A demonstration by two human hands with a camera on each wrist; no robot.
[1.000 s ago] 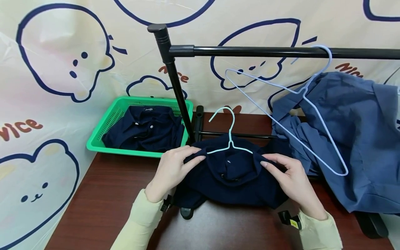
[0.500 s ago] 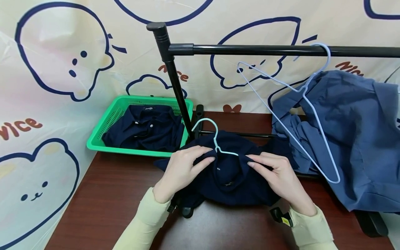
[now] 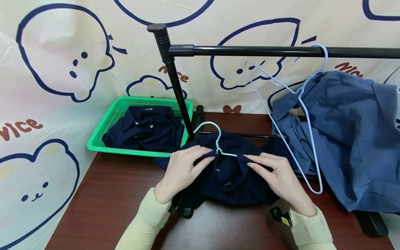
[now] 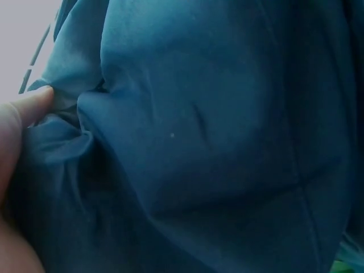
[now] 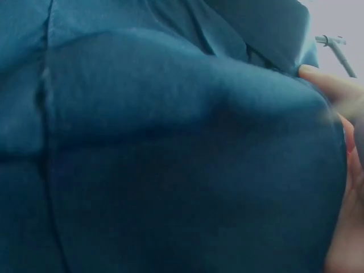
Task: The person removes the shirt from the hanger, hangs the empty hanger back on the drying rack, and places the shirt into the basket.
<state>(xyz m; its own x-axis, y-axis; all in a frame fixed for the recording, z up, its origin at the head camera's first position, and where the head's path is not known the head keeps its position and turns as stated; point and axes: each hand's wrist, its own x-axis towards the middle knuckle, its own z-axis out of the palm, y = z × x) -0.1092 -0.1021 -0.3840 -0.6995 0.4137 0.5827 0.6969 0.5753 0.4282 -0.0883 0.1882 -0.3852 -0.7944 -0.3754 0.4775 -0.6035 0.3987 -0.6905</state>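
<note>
A person's left hand (image 3: 184, 170) and right hand (image 3: 279, 178) are apart, each pinching a navy garment (image 3: 225, 192) at one side of its neck opening. The garment lies bunched between them, spreading near and far over the table (image 3: 122, 194). A pale mint hanger (image 3: 217, 143) pokes up through the neck, its hook's tip to the left. From here, I'd judge they are fitting cloth onto the hanger; the next move seems to call for evening both shoulders along its arms, mostly hidden.
</note>
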